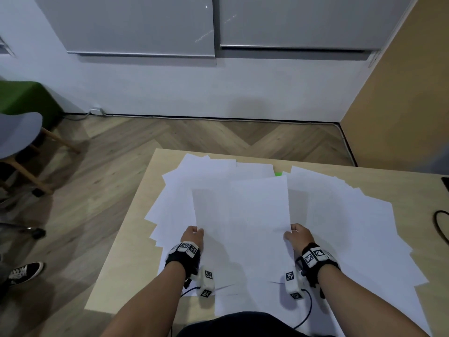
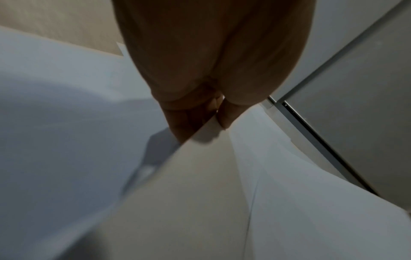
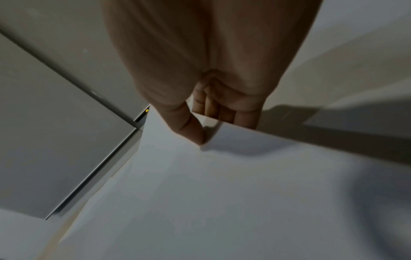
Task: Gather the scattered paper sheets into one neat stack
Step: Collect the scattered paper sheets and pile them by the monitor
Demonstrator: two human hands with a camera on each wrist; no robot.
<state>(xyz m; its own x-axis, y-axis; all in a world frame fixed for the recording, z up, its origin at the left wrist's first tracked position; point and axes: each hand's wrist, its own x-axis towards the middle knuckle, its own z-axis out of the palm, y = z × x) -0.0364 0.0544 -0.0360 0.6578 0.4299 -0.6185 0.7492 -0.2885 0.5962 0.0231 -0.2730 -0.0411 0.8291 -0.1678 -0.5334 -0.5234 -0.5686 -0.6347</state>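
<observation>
A bundle of white paper sheets (image 1: 243, 215) is raised upright over the table, its sheets not fully aligned. My left hand (image 1: 193, 234) pinches its left edge, thumb on the near face, as the left wrist view shows on the held sheets (image 2: 200, 176). My right hand (image 1: 297, 233) pinches the right edge; in the right wrist view the thumb lies on the held sheets (image 3: 222, 176) and the fingers curl behind. Several more loose sheets (image 1: 352, 215) lie scattered flat on the wooden table (image 1: 121, 263), fanned out left, right and behind the bundle.
A small green object (image 1: 278, 173) peeks out between sheets at the far side. A black cable (image 1: 439, 224) and a dark item (image 1: 445, 183) sit at the table's right edge. A grey chair (image 1: 19, 135) stands left; a shoe (image 1: 25, 272) is on the floor.
</observation>
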